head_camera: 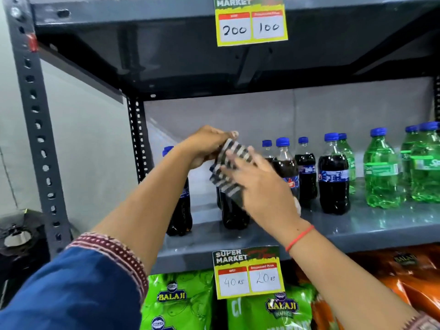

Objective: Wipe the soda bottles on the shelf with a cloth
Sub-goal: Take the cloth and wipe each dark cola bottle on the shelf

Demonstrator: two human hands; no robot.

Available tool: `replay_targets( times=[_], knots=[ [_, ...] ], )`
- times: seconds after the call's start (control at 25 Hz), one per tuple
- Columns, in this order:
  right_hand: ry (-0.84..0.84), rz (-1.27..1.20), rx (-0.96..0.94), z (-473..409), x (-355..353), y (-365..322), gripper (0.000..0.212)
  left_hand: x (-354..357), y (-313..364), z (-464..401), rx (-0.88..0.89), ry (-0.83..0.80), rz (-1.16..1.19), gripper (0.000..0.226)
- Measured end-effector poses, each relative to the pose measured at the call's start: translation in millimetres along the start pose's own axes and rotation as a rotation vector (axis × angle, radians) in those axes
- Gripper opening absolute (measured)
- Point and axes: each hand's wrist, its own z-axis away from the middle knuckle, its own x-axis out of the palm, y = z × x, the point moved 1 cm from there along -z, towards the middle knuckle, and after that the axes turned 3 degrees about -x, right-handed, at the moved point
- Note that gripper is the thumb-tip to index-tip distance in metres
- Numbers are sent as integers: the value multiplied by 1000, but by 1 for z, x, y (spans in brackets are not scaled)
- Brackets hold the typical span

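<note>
A dark cola bottle (234,215) stands on the grey shelf (357,225), its upper half wrapped in a black-and-white striped cloth (226,172). My left hand (207,146) grips the bottle's top through the cloth. Blurred with motion, my right hand (259,186) presses the cloth against the bottle's side. Another cola bottle (179,210) stands behind my left forearm. To the right are several more cola bottles (333,182) with blue caps, then green soda bottles (381,177).
The upper shelf (142,44) hangs low overhead with a yellow price tag (251,22). A slotted upright post (35,129) bounds the left. Below are green snack bags (181,301), orange bags (409,282) and another price tag (247,272).
</note>
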Motion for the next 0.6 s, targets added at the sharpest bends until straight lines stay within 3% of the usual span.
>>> replay_targets(
  times=[0.08, 0.2, 0.32, 0.52, 0.6],
  knots=[
    [-245, 142, -208, 12, 20, 7, 47, 5, -11, -7, -27, -29, 123, 16],
    [-276, 250, -493, 17, 31, 11, 46, 2, -18, -10, -8, -32, 211, 7],
    [-124, 243, -446, -3, 24, 16, 45, 1, -16, -12, -15, -32, 208, 7],
    [-223, 190, -499, 14, 37, 12, 52, 0, -16, -12, -11, -69, 201, 7],
    [-178, 177, -354, 5, 31, 13, 52, 0, -16, -12, -7, -61, 218, 9]
  ],
)
